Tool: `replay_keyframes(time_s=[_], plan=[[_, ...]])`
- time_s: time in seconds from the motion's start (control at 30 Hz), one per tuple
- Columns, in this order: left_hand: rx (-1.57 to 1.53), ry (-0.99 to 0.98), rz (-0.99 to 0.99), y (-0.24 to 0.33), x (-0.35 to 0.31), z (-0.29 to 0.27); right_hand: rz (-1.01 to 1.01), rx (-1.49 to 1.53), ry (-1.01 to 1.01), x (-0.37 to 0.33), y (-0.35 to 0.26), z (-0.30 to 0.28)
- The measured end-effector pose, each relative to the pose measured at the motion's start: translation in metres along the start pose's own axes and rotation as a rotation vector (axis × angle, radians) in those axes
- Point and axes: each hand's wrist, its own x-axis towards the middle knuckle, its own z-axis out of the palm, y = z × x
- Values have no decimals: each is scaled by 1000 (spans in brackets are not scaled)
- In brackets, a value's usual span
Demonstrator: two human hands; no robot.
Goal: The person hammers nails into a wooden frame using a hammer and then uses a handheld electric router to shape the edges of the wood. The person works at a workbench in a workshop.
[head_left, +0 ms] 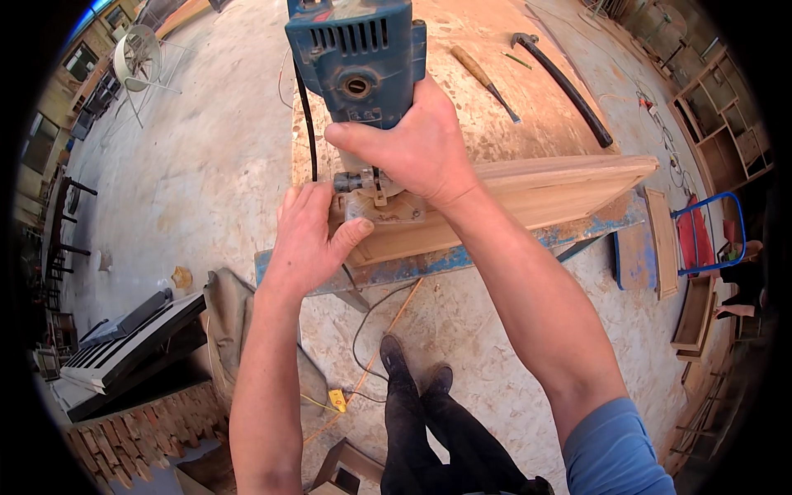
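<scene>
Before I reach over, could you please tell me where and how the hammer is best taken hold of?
The hammer is probably best taken low on its slim black handle, from the near right: its free end points there and the head lies farthest away.

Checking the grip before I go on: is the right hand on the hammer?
No, the right hand is on the blue power tool, while the hammer lies on the bench.
</scene>
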Motion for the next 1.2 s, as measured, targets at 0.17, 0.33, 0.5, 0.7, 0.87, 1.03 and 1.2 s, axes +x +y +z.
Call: replay_keyframes(time_s=[0.17,0.33,0.5,0.7,0.87,1.03,1.2], plan=[[18,-82,-55,4,-1,-6,28,1,-14,-4,-2,-2],[4,-113,-58,4,-2,-10,4,5,-27,-6,-6,-3],[-6,-125,-53,3,-2,-10,-2,-3,-24,-9,-6,-4],[-7,-130,-73,6,-3,-11,21,-31,-15,-9,-10,-4],[-7,-113,-86,8,-4,-9,35,-26,-21,-5,-9,-3],[-19,-92,-73,8,-3,-6,-7,-13,-12,-1,-2,-3],[10,-87,-56,4,-6,-6,18,0,-11,-4,-4,-2]])
